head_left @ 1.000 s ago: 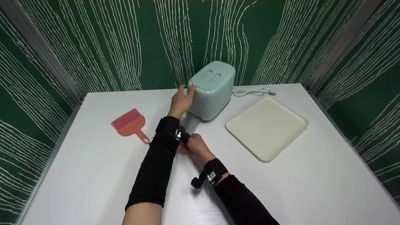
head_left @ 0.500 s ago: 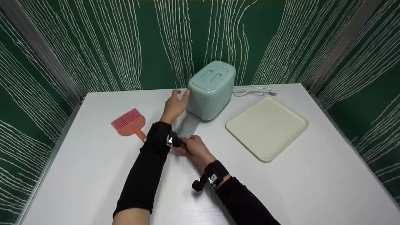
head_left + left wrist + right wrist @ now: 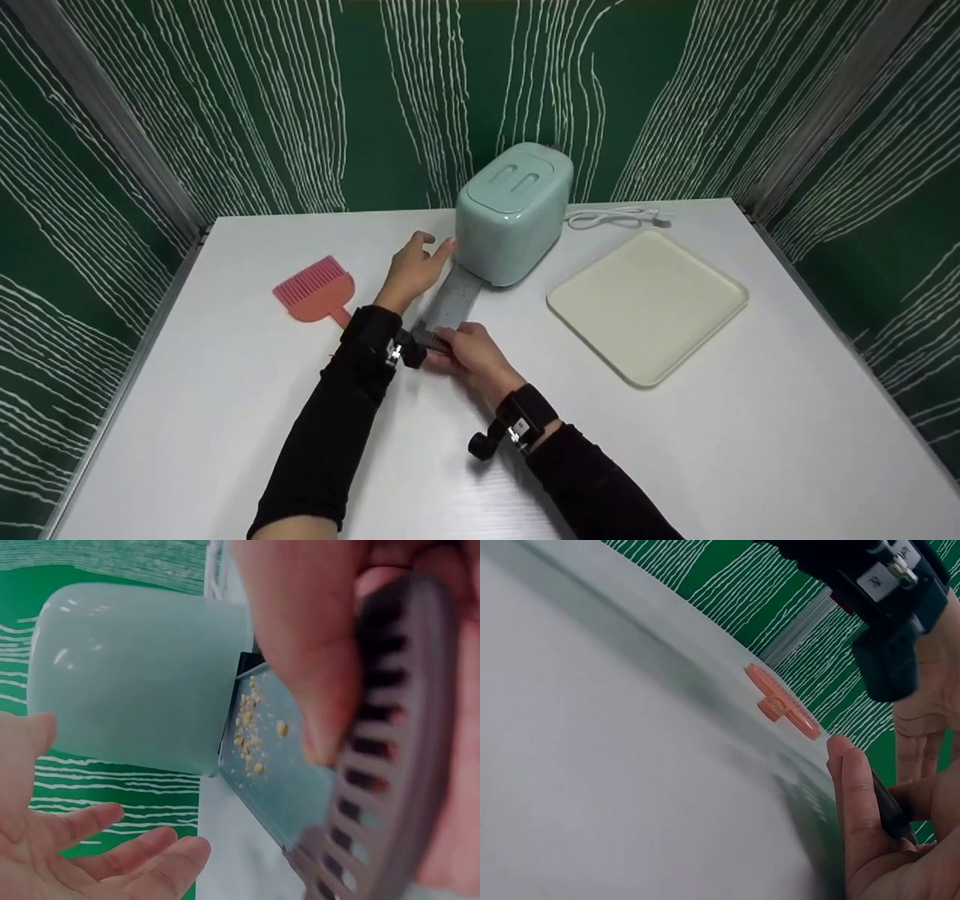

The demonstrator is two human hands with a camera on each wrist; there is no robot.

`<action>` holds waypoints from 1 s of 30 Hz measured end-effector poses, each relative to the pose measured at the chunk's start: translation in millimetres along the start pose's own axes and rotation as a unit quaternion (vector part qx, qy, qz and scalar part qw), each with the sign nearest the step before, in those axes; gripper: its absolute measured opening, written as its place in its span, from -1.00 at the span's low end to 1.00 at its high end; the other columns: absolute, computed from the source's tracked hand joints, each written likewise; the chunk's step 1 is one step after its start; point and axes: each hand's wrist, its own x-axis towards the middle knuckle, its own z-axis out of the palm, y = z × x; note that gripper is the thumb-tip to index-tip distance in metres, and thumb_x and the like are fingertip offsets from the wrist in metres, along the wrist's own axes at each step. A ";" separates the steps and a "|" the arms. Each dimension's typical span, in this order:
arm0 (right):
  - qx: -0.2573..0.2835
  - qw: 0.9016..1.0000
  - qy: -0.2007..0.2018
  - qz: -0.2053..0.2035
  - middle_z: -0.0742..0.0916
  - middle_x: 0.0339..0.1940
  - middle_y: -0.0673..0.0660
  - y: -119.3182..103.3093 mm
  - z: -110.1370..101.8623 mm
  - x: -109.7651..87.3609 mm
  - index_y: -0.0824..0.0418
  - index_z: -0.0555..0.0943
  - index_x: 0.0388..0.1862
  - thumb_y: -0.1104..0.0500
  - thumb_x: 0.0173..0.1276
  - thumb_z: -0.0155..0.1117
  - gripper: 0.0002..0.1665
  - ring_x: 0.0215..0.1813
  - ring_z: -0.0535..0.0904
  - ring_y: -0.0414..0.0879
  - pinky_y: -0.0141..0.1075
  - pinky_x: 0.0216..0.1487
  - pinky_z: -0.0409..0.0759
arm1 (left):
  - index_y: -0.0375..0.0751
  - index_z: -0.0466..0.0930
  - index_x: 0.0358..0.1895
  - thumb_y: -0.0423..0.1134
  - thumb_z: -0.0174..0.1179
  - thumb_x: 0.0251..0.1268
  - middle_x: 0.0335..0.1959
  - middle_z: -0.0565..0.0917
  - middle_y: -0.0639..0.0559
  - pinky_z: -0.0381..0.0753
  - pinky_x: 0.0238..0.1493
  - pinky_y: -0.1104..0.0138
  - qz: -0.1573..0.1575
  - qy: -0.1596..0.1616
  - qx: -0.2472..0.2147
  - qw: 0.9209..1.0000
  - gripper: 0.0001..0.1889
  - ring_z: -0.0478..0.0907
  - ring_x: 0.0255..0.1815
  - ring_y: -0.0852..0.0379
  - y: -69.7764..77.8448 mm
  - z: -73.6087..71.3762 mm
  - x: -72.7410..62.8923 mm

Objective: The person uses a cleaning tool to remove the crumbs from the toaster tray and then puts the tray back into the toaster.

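Observation:
A mint-green toaster [image 3: 502, 240] stands near the back of the table with its lid on top. From its near end a grey crumb tray [image 3: 456, 296] sticks out, and pale crumbs [image 3: 250, 727] lie on it at the toaster end. My right hand [image 3: 476, 358] pinches the tray's dark slotted handle [image 3: 416, 735], thumb on top and fingers beneath. My left hand [image 3: 412, 271] hovers beside the toaster with its fingers spread and holds nothing. Its forearm crosses left of the tray in the head view.
An orange brush [image 3: 322, 296] with pink bristles lies at the left, its handle partly behind my left sleeve. On the right lies a cream square tray [image 3: 649, 307]. A white power cord [image 3: 615, 217] runs beside the toaster at the back. Green patterned walls enclose the table.
My left hand has come off the toaster's near corner and moved down and left, showing more of the crumb tray. The right hand stays at the handle. The whole head view has shifted slightly.

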 end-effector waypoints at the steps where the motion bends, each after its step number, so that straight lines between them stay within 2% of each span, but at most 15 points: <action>1: 0.007 1.000 -0.002 0.001 0.72 -0.46 0.13 -0.5 0.0 0.2 0.31 0.40 -0.19 0.32 0.68 0.06 -0.85 -0.53 0.74 -0.22 -0.50 -0.41 0.72 | -0.18 0.29 0.59 0.30 -0.01 0.67 0.52 0.48 -0.28 0.51 0.49 -0.09 0.001 0.000 0.001 1.000 -0.26 0.46 0.52 -0.19 -1.6 -1.1 -2.1; 6: 0.041 0.999 -0.014 0.016 0.78 -0.40 0.22 -1.4 1.5 0.0 0.39 0.38 -0.05 0.33 0.71 0.02 -0.90 -0.45 0.81 -0.15 -0.48 -0.32 0.76 | -0.22 0.32 0.57 0.28 0.03 0.66 0.42 0.56 -0.29 0.56 0.43 -0.07 -0.008 -0.005 0.008 1.000 -0.26 0.53 0.45 -0.19 -12.8 -5.2 -11.9; 11: 0.050 0.998 -0.018 0.018 0.78 -0.30 0.23 -0.5 2.9 -1.1 0.43 0.40 0.03 0.34 0.70 0.02 -0.88 -0.41 0.83 -0.12 -0.47 -0.29 0.77 | -0.26 0.36 0.55 0.24 0.06 0.66 0.39 0.60 -0.31 0.59 0.39 -0.06 -0.014 -0.007 0.017 1.000 -0.28 0.58 0.41 -0.20 -23.8 -4.9 -21.7; 20: 0.036 0.999 -0.034 0.005 0.79 -0.21 0.24 2.3 5.4 -5.8 0.57 0.41 0.33 0.33 0.71 0.01 -0.62 -0.34 0.84 -0.11 -0.43 -0.21 0.79 | -0.30 0.40 0.50 0.19 0.09 0.66 0.33 0.64 -0.35 0.61 0.33 -0.03 -0.019 -0.001 0.014 1.000 -0.32 0.62 0.34 -0.21 -37.8 -0.5 -35.4; 25: 0.024 0.998 -0.054 -0.001 0.80 -0.16 0.25 1.8 9.1 -7.2 0.59 0.42 0.37 0.32 0.71 0.02 -0.58 -0.32 0.84 -0.10 -0.40 -0.16 0.81 | -0.29 0.41 0.49 0.20 0.10 0.64 0.38 0.61 -0.34 0.57 0.40 -0.04 -0.038 -0.010 0.002 0.999 -0.32 0.58 0.41 -0.22 -41.7 0.0 -45.7; 27: 0.020 0.998 -0.056 -0.004 0.81 -0.15 0.26 0.1 10.1 -8.0 0.58 0.43 0.37 0.32 0.71 0.02 -0.58 -0.31 0.84 -0.10 -0.40 -0.15 0.81 | -0.30 0.42 0.48 0.20 0.11 0.64 0.38 0.62 -0.34 0.55 0.43 -0.05 -0.036 -0.013 -0.001 0.999 -0.32 0.57 0.43 -0.23 -43.6 -0.5 -50.2; 30: 0.013 0.998 -0.056 -0.006 0.81 -0.14 0.26 -3.6 10.9 -9.1 0.57 0.43 0.39 0.31 0.72 0.02 -0.57 -0.29 0.84 -0.11 -0.40 -0.14 0.81 | -0.33 0.47 0.44 0.17 0.12 0.64 0.29 0.67 -0.34 0.58 0.33 0.00 -0.026 -0.016 -0.006 1.000 -0.34 0.62 0.33 -0.22 -47.7 -0.8 -56.9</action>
